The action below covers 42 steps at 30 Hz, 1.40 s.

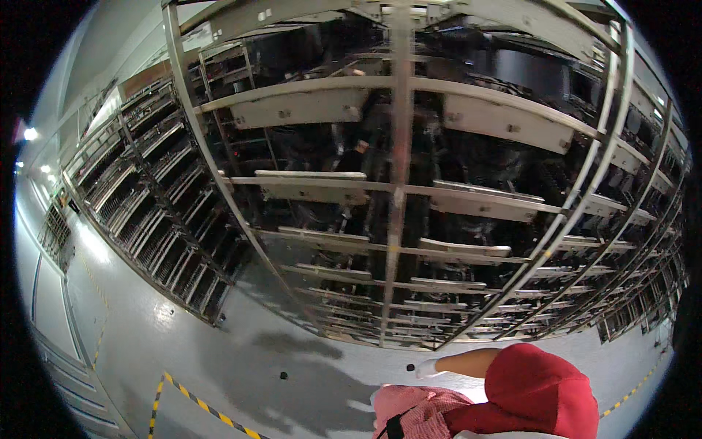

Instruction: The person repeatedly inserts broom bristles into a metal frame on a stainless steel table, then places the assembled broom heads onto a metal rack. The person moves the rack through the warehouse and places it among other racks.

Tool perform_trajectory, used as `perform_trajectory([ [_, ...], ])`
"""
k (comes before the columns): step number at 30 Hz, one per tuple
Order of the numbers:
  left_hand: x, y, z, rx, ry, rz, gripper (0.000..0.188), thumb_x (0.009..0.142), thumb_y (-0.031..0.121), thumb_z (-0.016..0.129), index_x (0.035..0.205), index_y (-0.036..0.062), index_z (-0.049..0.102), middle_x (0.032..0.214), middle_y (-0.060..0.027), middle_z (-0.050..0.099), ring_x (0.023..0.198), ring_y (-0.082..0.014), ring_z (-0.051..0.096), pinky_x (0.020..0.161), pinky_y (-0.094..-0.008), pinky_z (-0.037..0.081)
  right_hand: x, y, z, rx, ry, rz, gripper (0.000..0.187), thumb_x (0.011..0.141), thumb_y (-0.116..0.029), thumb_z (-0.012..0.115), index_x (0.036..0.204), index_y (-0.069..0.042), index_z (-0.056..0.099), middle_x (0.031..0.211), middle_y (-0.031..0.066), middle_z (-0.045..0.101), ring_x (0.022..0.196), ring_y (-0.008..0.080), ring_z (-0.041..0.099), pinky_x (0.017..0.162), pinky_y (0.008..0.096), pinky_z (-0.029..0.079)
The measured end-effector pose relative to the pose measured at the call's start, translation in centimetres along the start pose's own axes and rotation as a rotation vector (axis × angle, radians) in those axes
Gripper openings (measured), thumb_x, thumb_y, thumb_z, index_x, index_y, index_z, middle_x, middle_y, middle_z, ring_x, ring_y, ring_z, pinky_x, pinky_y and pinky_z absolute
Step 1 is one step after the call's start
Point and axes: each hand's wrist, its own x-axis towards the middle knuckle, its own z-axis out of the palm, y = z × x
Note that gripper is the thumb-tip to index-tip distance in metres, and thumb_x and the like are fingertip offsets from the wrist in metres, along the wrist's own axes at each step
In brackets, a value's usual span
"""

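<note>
My right hand, in a white glove, reaches leftward from a bare forearm and a red sleeve at the lower right. Its fingers are too small and blurred to read. A small dark object shows right by the glove's tip; whether it is held or lies on the floor behind, I cannot tell. Below the forearm is pink checked cloth with a black strap. My left hand does not show. Nearest beyond the glove stands a tall metal rack holding dark equipment and pale panels.
Another rack stands at the left, and more racks run along the right. A small dark thing lies on the grey floor. Yellow-black tape marks the floor at the lower left.
</note>
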Motion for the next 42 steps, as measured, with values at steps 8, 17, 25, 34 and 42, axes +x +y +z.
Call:
perform_trajectory([
  [8,10.4,10.9,-5.3,-0.061,-0.034,0.001,0.029,0.093,0.03,0.058,0.11,0.0065,0.056,0.108,-0.0141,0.062,0.097,-0.0256,0.057,0.081,-0.0359,0.043,2.6,-1.0,-5.8,-0.114,-0.129,0.207,0.038,0.088,-0.033,0.056,0.104,-0.001,0.068,0.102,0.021,0.069,0.089,0.0357,0.064,0.077,0.0456,0.05],
  [17,19.4,22.0,-9.3,-0.11,-0.035,-0.069,0.033,0.093,0.03,0.058,0.114,0.0049,0.057,0.113,-0.0157,0.062,0.103,-0.027,0.057,0.086,-0.0362,0.044,17.5,-11.2,-14.6,-0.224,-0.111,0.019,0.04,0.089,-0.031,0.058,0.113,0.001,0.064,0.11,0.0193,0.068,0.097,0.0341,0.065,0.082,0.0435,0.051],
  [25,32.3,36.0,-15.2,0.035,-0.118,-0.087,0.036,0.093,0.03,0.059,0.118,0.0035,0.058,0.117,-0.0172,0.062,0.108,-0.0282,0.058,0.09,-0.0365,0.044,27.3,-22.1,-21.7,0.164,0.279,0.388,0.048,0.088,-0.046,0.06,0.097,0.0,0.068,0.089,0.0158,0.068,0.079,0.0281,0.064,0.07,0.0413,0.049],
  [34,42.7,50.9,-22.5,0.42,-0.274,0.036,0.04,0.093,0.03,0.059,0.122,0.0019,0.059,0.122,-0.0188,0.062,0.114,-0.0295,0.058,0.095,-0.0368,0.045,33.1,-26.9,-20.2,0.383,0.843,0.609,0.06,0.09,-0.048,0.06,0.136,-0.009,0.054,0.137,0.0214,0.055,0.123,0.0313,0.056,0.097,0.0347,0.047],
  [42,38.4,63.8,-3.0,0.798,-0.842,0.681,0.037,0.097,0.024,0.055,0.125,-0.0003,0.06,0.133,-0.0183,0.057,0.125,-0.0313,0.053,0.107,-0.0376,0.038,26.7,-41.5,-28.0,0.88,0.955,0.788,0.049,0.078,-0.032,0.072,0.113,0.002,0.061,0.102,0.0237,0.066,0.096,0.0292,0.065,0.08,0.0408,0.051],
])
